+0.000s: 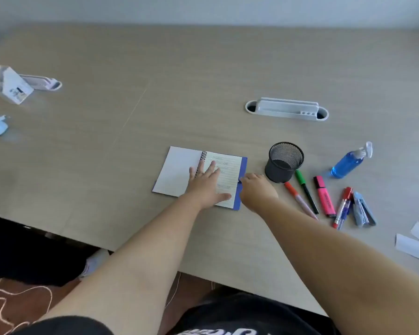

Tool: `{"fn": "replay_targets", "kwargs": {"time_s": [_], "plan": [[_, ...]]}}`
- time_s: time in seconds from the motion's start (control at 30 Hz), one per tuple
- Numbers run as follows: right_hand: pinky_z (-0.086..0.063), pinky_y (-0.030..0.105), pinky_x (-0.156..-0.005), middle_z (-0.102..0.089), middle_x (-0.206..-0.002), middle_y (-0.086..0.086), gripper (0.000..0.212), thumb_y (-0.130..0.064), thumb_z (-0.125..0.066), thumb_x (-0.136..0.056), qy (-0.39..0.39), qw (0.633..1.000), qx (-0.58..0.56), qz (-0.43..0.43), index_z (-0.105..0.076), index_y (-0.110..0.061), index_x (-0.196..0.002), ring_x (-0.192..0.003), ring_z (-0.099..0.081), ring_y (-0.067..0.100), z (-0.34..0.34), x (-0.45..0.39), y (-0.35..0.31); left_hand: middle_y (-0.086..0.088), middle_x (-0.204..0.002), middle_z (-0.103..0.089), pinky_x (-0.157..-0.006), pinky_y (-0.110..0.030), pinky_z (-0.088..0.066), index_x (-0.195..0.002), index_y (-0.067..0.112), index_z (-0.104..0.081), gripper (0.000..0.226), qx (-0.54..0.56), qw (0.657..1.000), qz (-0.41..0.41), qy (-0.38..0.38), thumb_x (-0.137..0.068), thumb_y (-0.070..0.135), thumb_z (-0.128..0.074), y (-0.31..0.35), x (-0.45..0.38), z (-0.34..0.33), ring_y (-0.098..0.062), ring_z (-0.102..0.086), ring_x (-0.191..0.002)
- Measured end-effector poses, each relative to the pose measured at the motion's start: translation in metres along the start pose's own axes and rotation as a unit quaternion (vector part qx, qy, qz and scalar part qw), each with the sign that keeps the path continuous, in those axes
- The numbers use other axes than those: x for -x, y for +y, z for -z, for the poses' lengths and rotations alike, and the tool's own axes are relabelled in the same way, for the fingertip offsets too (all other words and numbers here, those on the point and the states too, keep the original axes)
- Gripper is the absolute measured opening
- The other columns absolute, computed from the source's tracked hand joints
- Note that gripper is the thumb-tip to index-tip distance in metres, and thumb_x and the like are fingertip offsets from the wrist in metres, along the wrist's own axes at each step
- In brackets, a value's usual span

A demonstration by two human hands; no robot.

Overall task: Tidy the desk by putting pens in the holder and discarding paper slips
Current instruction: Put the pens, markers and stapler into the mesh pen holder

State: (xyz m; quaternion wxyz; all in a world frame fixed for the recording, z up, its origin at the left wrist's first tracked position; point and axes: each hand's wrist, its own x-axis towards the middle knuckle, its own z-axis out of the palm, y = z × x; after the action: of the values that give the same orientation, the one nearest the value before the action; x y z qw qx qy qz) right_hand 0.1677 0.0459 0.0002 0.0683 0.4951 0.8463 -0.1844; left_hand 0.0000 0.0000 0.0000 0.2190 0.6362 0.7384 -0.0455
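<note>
We've left hand (205, 187) flat open on notebook (198, 176), right hand (257, 189) pinching its cover; pens (307, 194) beside holder (284, 162) look light, rigid—grab mid-barrel.

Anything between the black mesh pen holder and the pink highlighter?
Yes, in the head view: the green-capped marker lies between the black mesh pen holder and the pink highlighter, its cap almost at the holder's base.

Desk (203, 81) matt wood-grain laminate; holder (284, 162) black wire mesh; notebook (228, 175) lined paper, metal spiral.
</note>
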Motion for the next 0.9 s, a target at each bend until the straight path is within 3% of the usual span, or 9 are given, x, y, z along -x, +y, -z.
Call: {"fn": "replay_targets", "kwargs": {"time_s": [0.07,0.3,0.4,0.47,0.57,0.63,0.73,0.83,0.9], "plan": [[-0.018,0.036,-0.116,-0.05,-0.136,0.006,0.041,-0.018,-0.039,-0.092,0.008,0.999,0.036,-0.002,-0.051,-0.011,-0.131,-0.129,-0.038,0.025,-0.009,0.006,0.001,0.002,-0.164,0.011,-0.114,-0.055,0.014,-0.155,0.021,-0.008,0.102,-0.005,1.0,0.002,0.009,-0.078,0.074,-0.049,-0.001,-0.001,-0.01,-0.028,0.02,-0.148],[-0.006,0.043,-0.116,-0.022,-0.156,0.002,0.054,-0.042,-0.039,-0.094,-0.001,1.0,0.009,-0.017,-0.031,-0.024,-0.144,-0.144,-0.012,0.023,-0.042,0.025,0.004,0.009,-0.161,0.02,-0.113,-0.052,0.018,-0.154,0.028,0.004,0.103,0.07,0.997,0.029,-0.025,-0.08,0.069,-0.055,-0.012,-0.006,-0.044,-0.021,0.021,-0.148],[-0.001,0.046,-0.119,-0.011,-0.161,-0.001,0.059,-0.046,-0.041,-0.093,-0.011,0.999,-0.015,-0.033,-0.024,-0.028,-0.148,-0.148,-0.004,0.022,-0.047,0.025,0.003,0.011,-0.163,0.01,-0.115,-0.05,0.013,-0.154,0.03,-0.005,0.09,0.093,0.995,0.025,0.003,-0.086,0.059,-0.055,-0.013,-0.008,-0.048,-0.019,0.013,-0.15],[-0.002,0.048,-0.119,-0.01,-0.161,-0.003,0.06,-0.048,-0.041,-0.094,-0.01,0.999,-0.026,-0.04,-0.023,-0.03,-0.148,-0.148,-0.003,0.021,-0.048,0.024,0.004,0.01,-0.163,-0.012,-0.118,-0.046,-0.002,-0.152,0.03,-0.021,0.073,0.134,0.989,0.017,0.066,-0.09,0.042,-0.058,-0.017,-0.006,-0.047,-0.018,-0.007,-0.15],[-0.001,0.05,-0.119,-0.008,-0.162,-0.005,0.06,-0.049,-0.041,-0.094,-0.015,0.998,-0.031,-0.048,-0.022,-0.032,-0.149,-0.148,-0.003,0.022,-0.048,0.026,0.005,0.004,-0.139,-0.055,-0.103,-0.033,-0.04,-0.141,0.025,-0.044,0.058,0.257,0.946,0.024,0.195,-0.086,0.009,-0.057,-0.024,0.001,-0.036,-0.02,-0.052,-0.125],[-0.001,0.051,-0.118,-0.008,-0.162,-0.005,0.06,-0.049,-0.041,-0.094,-0.015,0.998,-0.029,-0.05,-0.022,-0.033,-0.148,-0.148,-0.003,0.022,-0.048,0.026,0.005,0.005,-0.125,-0.063,-0.088,-0.033,-0.051,-0.136,0.026,-0.047,0.059,0.311,0.915,0.074,0.246,-0.082,0.003,-0.053,-0.033,0.003,-0.024,-0.019,-0.06,-0.109],[-0.001,0.051,-0.118,-0.008,-0.162,-0.005,0.06,-0.05,-0.04,-0.094,-0.013,0.998,-0.023,-0.049,-0.021,-0.033,-0.148,-0.148,-0.003,0.023,-0.048,0.025,0.005,0.0,-0.108,-0.066,-0.07,-0.027,-0.043,-0.125,0.022,-0.05,0.044,0.349,0.872,0.15,0.308,-0.083,0.01,-0.055,-0.054,0.005,-0.009,-0.02,-0.058,-0.089],[-0.001,0.051,-0.118,-0.007,-0.162,-0.007,0.06,-0.052,-0.039,-0.094,-0.01,0.998,-0.026,-0.051,-0.02,-0.034,-0.148,-0.148,-0.002,0.022,-0.051,0.026,0.006,0.005,-0.098,-0.063,-0.069,-0.024,-0.037,-0.115,0.018,-0.054,0.033,0.369,0.845,0.183,0.341,-0.082,0.016,-0.059,-0.083,0.015,-0.007,-0.017,-0.056,-0.086],[-0.002,0.05,-0.118,-0.007,-0.162,-0.007,0.06,-0.053,-0.038,-0.094,-0.007,0.998,-0.024,-0.053,-0.019,-0.034,-0.149,-0.148,-0.002,0.021,-0.053,0.026,0.006,0.009,-0.099,-0.061,-0.069,-0.024,-0.041,-0.121,0.022,-0.053,0.039,0.394,0.835,0.19,0.335,-0.083,0.016,-0.058,-0.102,0.022,-0.009,-0.016,-0.058,-0.087]]}}
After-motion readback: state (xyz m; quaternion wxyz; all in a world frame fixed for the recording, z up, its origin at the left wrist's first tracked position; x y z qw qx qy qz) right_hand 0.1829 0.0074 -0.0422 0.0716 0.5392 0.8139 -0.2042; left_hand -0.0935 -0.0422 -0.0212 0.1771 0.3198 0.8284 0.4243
